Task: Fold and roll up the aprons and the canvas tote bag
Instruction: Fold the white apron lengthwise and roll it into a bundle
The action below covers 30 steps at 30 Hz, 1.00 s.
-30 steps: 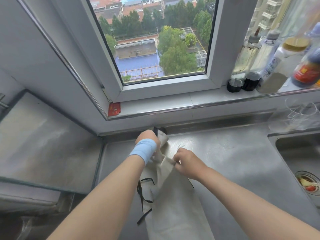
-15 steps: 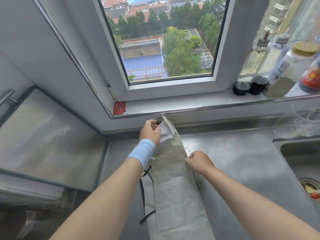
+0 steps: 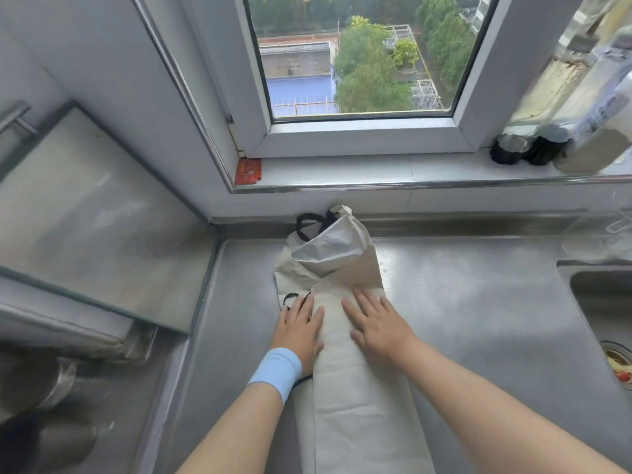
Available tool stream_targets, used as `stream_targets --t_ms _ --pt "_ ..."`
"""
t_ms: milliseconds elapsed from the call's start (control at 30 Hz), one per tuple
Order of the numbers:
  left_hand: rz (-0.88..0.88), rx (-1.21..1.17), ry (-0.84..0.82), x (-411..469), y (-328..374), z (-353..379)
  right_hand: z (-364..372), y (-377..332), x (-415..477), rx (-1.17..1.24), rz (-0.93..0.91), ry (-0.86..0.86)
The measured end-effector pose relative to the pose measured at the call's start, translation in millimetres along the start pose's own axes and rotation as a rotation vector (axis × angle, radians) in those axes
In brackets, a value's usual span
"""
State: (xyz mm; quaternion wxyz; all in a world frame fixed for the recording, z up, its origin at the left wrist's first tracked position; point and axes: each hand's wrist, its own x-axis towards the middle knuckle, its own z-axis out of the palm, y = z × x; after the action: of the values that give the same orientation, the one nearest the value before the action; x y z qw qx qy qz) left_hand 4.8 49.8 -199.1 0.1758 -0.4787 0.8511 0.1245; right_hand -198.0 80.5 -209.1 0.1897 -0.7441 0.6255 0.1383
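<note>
- The grey stainless-steel counter (image 3: 461, 319) carries the work and ends at the pale back wall (image 3: 478, 201).
- The long off-white fabric apron (image 3: 359, 405) lies on this counter as a narrow folded strip pointing away from us. Its far end stands crumpled against the wall.
- Our left hand (image 3: 301, 331) and right hand (image 3: 376, 323) rest flat on the strip, side by side, both spread and clamped on nothing. We judge that we are pressing the lengthwise fold.
- The thin black strap (image 3: 309, 227) sticks out at the far end. Next, we think, it needs tucking in and that end needs flattening, before any rolling begins.
</note>
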Motion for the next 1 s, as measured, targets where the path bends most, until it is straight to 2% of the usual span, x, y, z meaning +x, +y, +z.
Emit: stream_targets --t_ms 133,233,333,500,567,700,833,900,1000 --pt "0.085 -0.146 0.350 -31 10 15 -2 -10 -9 -0.076 0.035 0.100" --pt "0.113 -0.153 0.322 -62 24 30 7 -21 -34 -0.103 -0.032 0.095" --pt "0.095 -0.122 0.296 -86 34 49 25 -31 -67 -0.125 -0.139 0.188" --pt "0.019 -0.158 0.276 -121 52 65 61 -35 -122 -0.079 -0.232 0.177" --pt "0.037 -0.160 0.208 -139 65 68 72 -38 -147 -0.050 -0.278 0.171" --pt "0.084 -0.120 0.109 -177 87 74 89 -40 -175 -0.060 -0.281 0.122" --pt "0.124 -0.017 -0.045 -202 103 100 99 -43 -179 -0.061 -0.198 0.057" --pt "0.114 0.033 -0.058 -204 104 108 99 -47 -184 -0.075 -0.178 0.103" --pt "0.115 0.040 -0.033 -201 101 103 103 -51 -206 -0.050 -0.295 0.144"
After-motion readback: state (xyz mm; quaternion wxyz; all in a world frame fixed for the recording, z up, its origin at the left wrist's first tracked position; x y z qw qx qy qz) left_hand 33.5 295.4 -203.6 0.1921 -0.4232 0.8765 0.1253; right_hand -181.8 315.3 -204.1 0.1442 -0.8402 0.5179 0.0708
